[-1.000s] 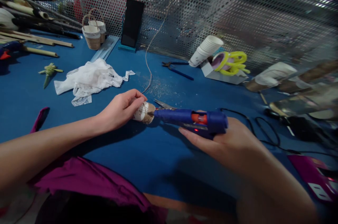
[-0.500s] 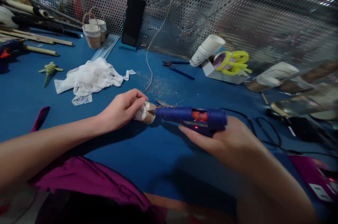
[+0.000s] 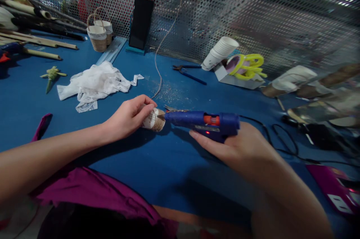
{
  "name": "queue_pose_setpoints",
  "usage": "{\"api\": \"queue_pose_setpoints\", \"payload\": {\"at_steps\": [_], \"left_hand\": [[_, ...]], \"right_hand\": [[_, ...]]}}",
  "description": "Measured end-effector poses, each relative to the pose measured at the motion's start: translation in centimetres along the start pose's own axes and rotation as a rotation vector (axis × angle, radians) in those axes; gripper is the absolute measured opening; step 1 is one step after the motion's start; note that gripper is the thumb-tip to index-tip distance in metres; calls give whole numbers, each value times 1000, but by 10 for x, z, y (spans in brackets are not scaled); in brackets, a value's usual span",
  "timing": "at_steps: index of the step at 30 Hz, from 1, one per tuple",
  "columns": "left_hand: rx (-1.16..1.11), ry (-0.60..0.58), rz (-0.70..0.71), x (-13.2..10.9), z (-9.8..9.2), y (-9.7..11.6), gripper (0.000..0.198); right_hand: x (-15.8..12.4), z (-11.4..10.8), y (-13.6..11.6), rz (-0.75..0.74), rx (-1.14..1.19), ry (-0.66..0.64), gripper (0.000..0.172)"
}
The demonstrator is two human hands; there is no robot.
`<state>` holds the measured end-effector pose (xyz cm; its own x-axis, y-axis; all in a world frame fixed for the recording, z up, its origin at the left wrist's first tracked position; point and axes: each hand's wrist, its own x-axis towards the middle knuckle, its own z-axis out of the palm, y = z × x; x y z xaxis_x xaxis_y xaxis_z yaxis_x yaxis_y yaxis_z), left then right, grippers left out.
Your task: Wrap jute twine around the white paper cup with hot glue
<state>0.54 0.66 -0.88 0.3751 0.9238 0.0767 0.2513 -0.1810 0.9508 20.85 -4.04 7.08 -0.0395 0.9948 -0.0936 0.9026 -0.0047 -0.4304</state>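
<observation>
The left hand [image 3: 131, 118] pinches a small cup [image 3: 151, 120] sideways at mid-worktop [image 3: 135, 171], behind the front edge; the right hand [image 3: 243, 145] is wrapped round a blue glue gun [image 3: 185, 119]. Its nozzle [image 3: 161, 117] has edged over the twine wrap [image 3: 159, 125], apparently now meeting the wrap's border with the white part. Beyond, pliers [image 3: 193, 78] and baskets [image 3: 97, 40] sit toward the back edge.

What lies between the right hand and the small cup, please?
The head view shows the blue glue gun, held in the right hand and pointing at the small cup; a metal tool is partly hidden behind.
</observation>
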Motion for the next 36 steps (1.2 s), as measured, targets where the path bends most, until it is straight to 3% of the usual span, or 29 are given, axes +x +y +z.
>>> {"api": "queue_pose_setpoints", "payload": {"at_steps": [17, 36], "left_hand": [[53, -3, 23, -1, -1, 0, 26], [65, -9, 31, -2, 0, 1, 26]], "right_hand": [[4, 6, 10, -56, -2, 55, 28], [3, 3, 7, -65, 54, 12, 23]]}}
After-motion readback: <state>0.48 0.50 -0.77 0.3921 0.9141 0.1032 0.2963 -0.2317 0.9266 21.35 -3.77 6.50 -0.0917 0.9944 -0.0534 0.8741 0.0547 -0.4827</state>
